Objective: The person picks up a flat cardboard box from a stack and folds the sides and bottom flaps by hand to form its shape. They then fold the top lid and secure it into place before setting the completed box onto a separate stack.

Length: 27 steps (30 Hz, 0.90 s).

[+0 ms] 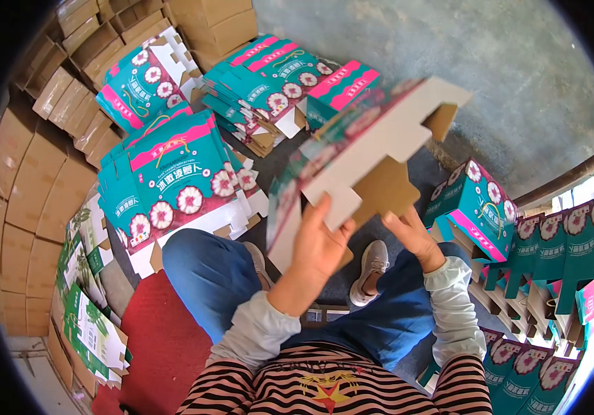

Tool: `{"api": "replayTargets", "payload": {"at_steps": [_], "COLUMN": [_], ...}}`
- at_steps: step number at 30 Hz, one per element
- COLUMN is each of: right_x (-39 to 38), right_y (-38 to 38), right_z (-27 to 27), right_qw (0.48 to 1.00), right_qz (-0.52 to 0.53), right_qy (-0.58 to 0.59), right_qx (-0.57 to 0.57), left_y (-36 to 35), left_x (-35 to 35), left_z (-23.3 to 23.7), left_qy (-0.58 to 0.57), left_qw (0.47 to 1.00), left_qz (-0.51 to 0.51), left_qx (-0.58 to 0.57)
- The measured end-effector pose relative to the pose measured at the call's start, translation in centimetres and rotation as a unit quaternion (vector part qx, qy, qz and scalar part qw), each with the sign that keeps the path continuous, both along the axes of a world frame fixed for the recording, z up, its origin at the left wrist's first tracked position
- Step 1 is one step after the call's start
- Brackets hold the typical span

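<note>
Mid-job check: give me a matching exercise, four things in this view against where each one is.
Things:
1. carton blank
2. assembled box
3. brown cardboard stacks
4. red mat

Places:
A. lower left, beside the left leg
B. along the far left edge
C. raised at centre, gripped by the left hand, with the right hand at its flap
D. just right of the right hand

Pairs: 1-C, 2-D, 3-B, 4-A

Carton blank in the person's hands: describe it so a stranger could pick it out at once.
Start at the seated person's blue-jeaned legs; above them, the left hand holds and the right hand touches a flat teal-and-pink carton blank. Unlike the stacked blanks on the floor, it is in the air, plain inside facing the camera.
</note>
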State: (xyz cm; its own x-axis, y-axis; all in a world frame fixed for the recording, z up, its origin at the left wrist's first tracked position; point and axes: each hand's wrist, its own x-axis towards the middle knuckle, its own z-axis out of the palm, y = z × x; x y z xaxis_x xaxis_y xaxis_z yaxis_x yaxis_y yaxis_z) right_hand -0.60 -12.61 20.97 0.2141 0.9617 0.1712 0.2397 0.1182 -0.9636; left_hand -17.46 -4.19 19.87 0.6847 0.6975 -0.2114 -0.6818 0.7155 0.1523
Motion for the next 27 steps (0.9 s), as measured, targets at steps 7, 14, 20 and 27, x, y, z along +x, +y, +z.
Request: {"api": "replayTargets", "payload": {"at_steps": [7,14,20,27], "right_x": [1.5,2.3,2.0,1.2], "right_y": [0.7,-0.2,-0.1,0.6], "right_z": [-3.4,-4.0,-3.6,-2.4], "right_qw": [0.971,0.956,0.953,0.954], "right_qz": [-0.012,0.009,0.027,0.022], "right_qy": [0.161,0.154,0.137,0.107], "right_qx": [-0.177,-0.249,-0.271,-0.279], "left_y": [-2.5,-2.6,-3.4,-3.4], "left_x": [-0.3,-6.8,-7.4,-4.9], "left_z": [0.0,1.9,-3.6,-2.2], "left_qy": [-0.022,0.26,0.55,0.487], "left_qw": [0.99,0.923,0.568,0.537], "left_qz": [-0.056,-0.043,0.027,0.037], "left_qx": [-0.128,0.281,0.612,0.688]}}
